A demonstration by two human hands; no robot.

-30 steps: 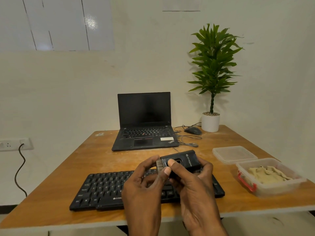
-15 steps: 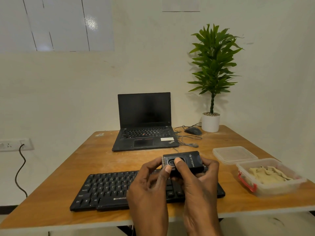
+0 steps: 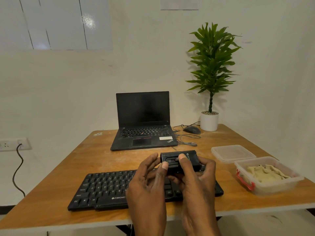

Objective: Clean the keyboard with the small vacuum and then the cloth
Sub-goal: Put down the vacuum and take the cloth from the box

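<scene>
A small black box-shaped vacuum [image 3: 187,158] is held above the right half of the black keyboard [image 3: 105,188], which lies near the table's front edge. My right hand [image 3: 196,178] grips the vacuum from below and behind, its thumb pressed on the top face. My left hand [image 3: 148,183] touches the vacuum's left end with its thumb, the other fingers loosely curled beside it. A beige cloth [image 3: 265,172] lies crumpled in a clear plastic container [image 3: 272,186] at the right. My hands hide the keyboard's middle keys.
An open black laptop [image 3: 143,123] stands at the back of the wooden table [image 3: 51,193]. A mouse [image 3: 191,129] with cable and a potted plant [image 3: 210,79] sit behind on the right. The container's lid [image 3: 232,153] lies beside the container.
Both hands carried the vacuum slightly right and up, turning it so its top face shows more. The grey nozzle end seen earlier on the left is now hidden.
</scene>
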